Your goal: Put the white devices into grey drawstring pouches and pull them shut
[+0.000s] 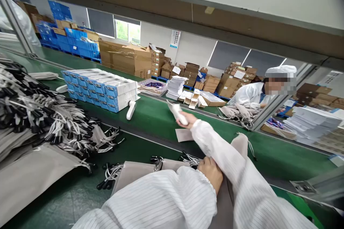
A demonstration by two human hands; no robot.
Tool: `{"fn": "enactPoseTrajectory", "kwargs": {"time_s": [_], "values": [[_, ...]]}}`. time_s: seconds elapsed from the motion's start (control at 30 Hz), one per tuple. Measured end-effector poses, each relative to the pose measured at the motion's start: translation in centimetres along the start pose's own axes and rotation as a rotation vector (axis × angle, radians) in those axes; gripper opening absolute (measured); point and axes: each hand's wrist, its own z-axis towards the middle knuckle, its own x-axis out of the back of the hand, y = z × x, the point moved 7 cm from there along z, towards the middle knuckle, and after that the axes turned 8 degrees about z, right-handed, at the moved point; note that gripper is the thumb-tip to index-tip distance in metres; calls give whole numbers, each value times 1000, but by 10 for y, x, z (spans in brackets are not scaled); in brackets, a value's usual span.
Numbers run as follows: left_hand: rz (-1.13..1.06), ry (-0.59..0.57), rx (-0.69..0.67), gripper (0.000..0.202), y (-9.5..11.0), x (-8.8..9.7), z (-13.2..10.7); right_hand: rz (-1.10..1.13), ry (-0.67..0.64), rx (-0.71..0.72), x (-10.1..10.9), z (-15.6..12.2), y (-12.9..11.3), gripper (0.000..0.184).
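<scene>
My right hand point(185, 118) reaches forward over the green conveyor belt point(150, 114) and grips a white handheld device point(177, 112), held just above the belt. A beige pouch point(184, 135) lies flat on the belt below that hand. My left hand point(212, 172) rests low on a stack of beige drawstring pouches point(134, 173) in front of me, partly hidden by my right sleeve; its fingers are curled on the fabric. Another white device point(131, 110) lies on the belt beside the boxes.
Stacked blue-and-white boxes point(102, 89) sit on the belt at left. A large heap of grey pouches with black-tipped cords point(40, 121) fills the left. A co-worker in white point(255, 93) works across the belt. Cardboard cartons point(129, 59) line the back.
</scene>
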Motion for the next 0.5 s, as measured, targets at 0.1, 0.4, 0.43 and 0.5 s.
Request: {"fn": "enactPoseTrajectory", "kwargs": {"time_s": [0.1,0.4,0.43,0.5], "values": [[126,-6,-4,23,4,3,-5,206,62,12,73,-24,10,39],[301,-143,-234,9,6,16,2,859,215,-37,167,-120,62,31],[301,-168,-274,6,6,18,4,862,193,-8,163,-124,59,38],[283,-208,-332,7,7,24,7,873,170,68,156,-128,49,50]]}}
